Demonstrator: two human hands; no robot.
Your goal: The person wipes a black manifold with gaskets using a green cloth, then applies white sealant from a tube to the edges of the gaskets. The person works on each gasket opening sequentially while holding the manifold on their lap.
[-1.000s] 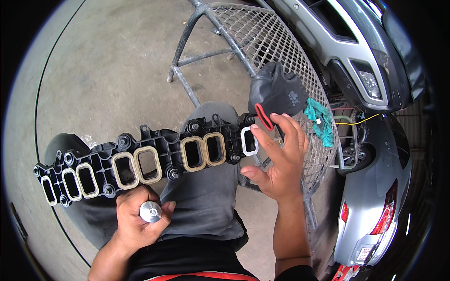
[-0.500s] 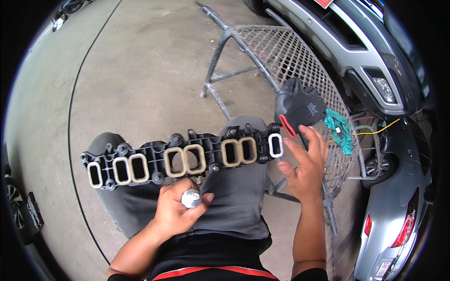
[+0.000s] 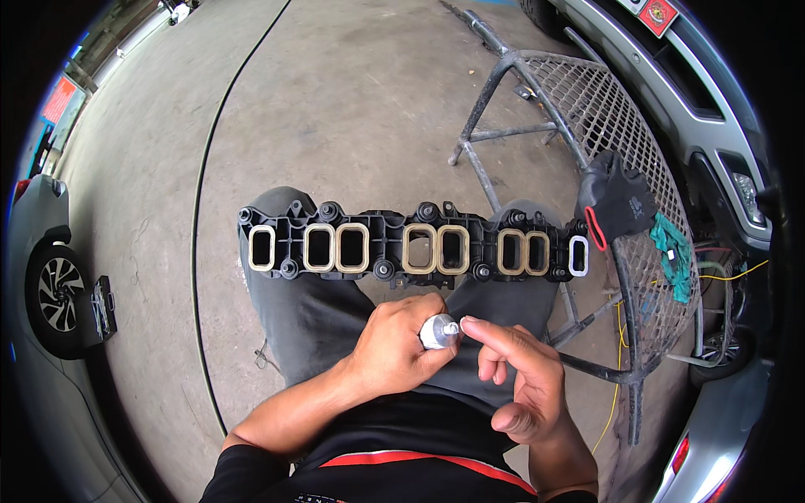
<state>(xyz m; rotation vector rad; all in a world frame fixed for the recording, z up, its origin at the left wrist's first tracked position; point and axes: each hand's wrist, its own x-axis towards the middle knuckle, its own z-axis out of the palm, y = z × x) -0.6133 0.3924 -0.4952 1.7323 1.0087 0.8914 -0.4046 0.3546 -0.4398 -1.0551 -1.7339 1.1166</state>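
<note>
My left hand (image 3: 392, 342) is closed around a silver squeeze tube (image 3: 438, 332), its tip pointing up and to the right. White paste shows at the tube's mouth. Right beside the mouth is the index fingertip of my right hand (image 3: 530, 369); whether it touches the paste I cannot tell. That hand's other fingers are loosely curled and the thumb stands apart. Across my knees lies a long black intake manifold (image 3: 382, 230) with a row of oblong ports. White coats the rim of the rightmost port (image 3: 572, 256); the other rims are tan.
To the right stands a metal-mesh frame (image 3: 579, 96) with black gloves (image 3: 625, 201) and a green cloth (image 3: 671, 251) on it. Cars are parked on both sides, one with a dark wheel (image 3: 57, 289) at left. A black cable (image 3: 204, 168) runs along the concrete floor.
My right hand has moved from the manifold's right end down to the tube's mouth, its index finger extended. The whole view has shifted; the manifold now appears higher and more level.
</note>
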